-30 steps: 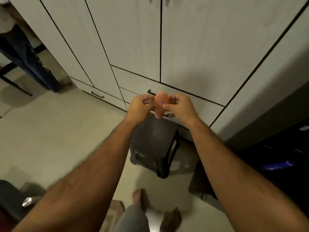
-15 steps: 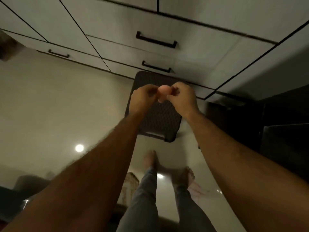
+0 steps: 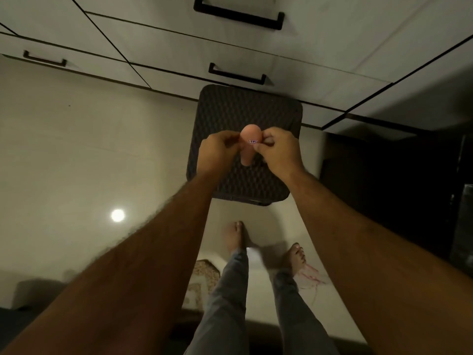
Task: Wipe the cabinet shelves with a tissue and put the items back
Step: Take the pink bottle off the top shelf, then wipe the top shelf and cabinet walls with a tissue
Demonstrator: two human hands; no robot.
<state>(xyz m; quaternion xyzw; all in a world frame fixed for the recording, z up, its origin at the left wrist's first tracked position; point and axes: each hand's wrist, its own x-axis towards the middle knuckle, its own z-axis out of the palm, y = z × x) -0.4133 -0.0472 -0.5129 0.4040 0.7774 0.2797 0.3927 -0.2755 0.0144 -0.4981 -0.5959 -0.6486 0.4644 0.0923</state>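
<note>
Dim warm light, lamp glare (image 3: 117, 215) on floor, wide-angle edge distortion

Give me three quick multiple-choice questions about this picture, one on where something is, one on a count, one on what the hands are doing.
1. Where is the dark stool?
A. On the floor against the drawers
B. On top of a table
C. Hanging on a door

2. How many black drawer handles show?
A. One
B. Three
C. Six

3. How is the small peach-coloured object held?
A. Lying on the stool
B. In the right hand alone
C. Pinched between the left hand and the right hand

Answers: 1 A, its far edge sits at the drawer base; 2 B, three bars on the white fronts; 3 C, fingers of both hands close on its sides.
</note>
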